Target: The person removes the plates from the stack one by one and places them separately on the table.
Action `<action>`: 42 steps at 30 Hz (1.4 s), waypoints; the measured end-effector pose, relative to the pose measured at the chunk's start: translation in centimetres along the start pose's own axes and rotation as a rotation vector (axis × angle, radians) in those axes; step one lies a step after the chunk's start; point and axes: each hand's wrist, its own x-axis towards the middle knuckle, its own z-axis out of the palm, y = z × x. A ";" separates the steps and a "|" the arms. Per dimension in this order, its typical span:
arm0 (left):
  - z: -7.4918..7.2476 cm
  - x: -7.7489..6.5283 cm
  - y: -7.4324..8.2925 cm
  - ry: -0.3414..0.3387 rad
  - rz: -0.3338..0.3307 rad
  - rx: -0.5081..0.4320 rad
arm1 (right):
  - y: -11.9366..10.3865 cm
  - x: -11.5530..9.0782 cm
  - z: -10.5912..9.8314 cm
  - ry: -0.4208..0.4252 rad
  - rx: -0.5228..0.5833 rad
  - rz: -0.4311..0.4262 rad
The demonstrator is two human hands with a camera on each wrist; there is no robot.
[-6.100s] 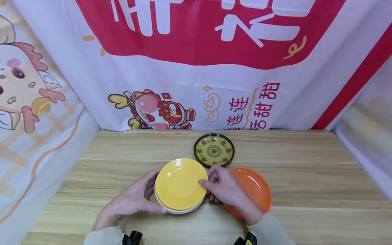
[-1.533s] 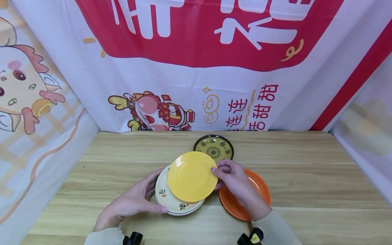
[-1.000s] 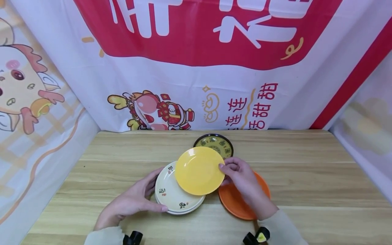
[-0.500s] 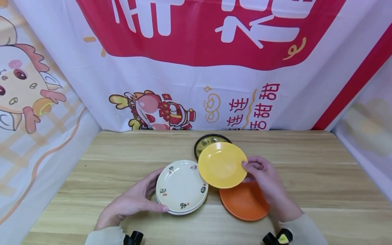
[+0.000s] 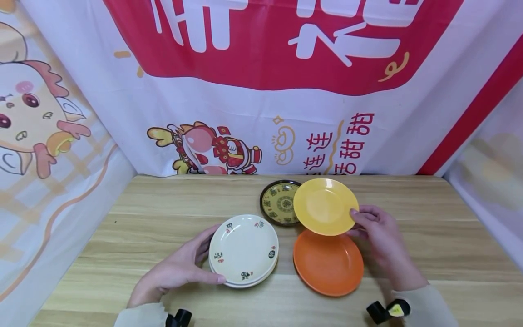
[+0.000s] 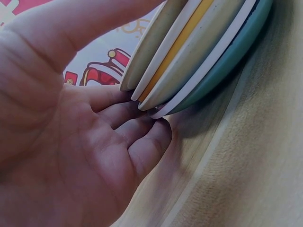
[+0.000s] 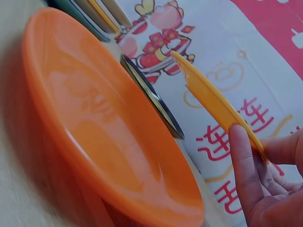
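Observation:
My right hand (image 5: 380,231) pinches a yellow plate (image 5: 325,206) by its right rim, thumb on top. In the right wrist view, this yellow plate (image 7: 215,106) is held up off the table. My left hand (image 5: 184,268) grips the left side of a stack of plates (image 5: 244,250), whose top plate is cream with small printed characters. Seen from the left wrist, the fingers (image 6: 149,146) touch the stack's edges, where cream, yellow and, at the bottom, green plates (image 6: 222,78) show. An orange plate (image 5: 328,265) lies right of the stack, below the yellow one.
A dark-rimmed patterned plate (image 5: 282,204) lies at the back, its right part hidden by the yellow plate. The wooden table (image 5: 441,236) meets a printed cloth backdrop (image 5: 261,104) at its far edge. More cloth hangs at both sides.
My right hand has lifted the yellow plate off the stack and carried it right and back, past the patterned plate. The cream top plate is uncovered. My left hand has stayed on the stack.

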 end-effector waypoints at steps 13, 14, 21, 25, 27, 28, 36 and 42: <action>0.0 0.0 -0.1 -0.007 0.003 -0.014 | 0.8 1.2 -2.4 0.055 0.102 0.015; 0.0 -0.1 -0.1 -0.006 0.002 -0.013 | 0.9 1.2 -2.5 0.060 0.107 0.020; 0.0 -0.1 -0.2 -0.010 0.009 -0.017 | 1.5 1.8 -3.4 0.094 0.173 0.046; 0.0 -0.1 -0.1 -0.009 0.015 -0.013 | 1.7 2.1 -3.9 0.121 0.183 0.057; 0.0 0.0 -0.1 -0.010 0.016 -0.016 | 1.9 2.3 -4.1 0.129 0.182 0.060; 0.0 0.0 -0.1 -0.011 0.016 -0.018 | 2.0 2.3 -4.3 0.133 0.177 0.062; 0.0 0.1 -0.2 -0.018 0.015 -0.022 | 2.5 2.6 -4.7 0.157 0.172 0.082; -0.1 0.1 -0.2 -0.020 0.008 -0.013 | 2.6 2.8 -4.9 0.160 0.170 0.093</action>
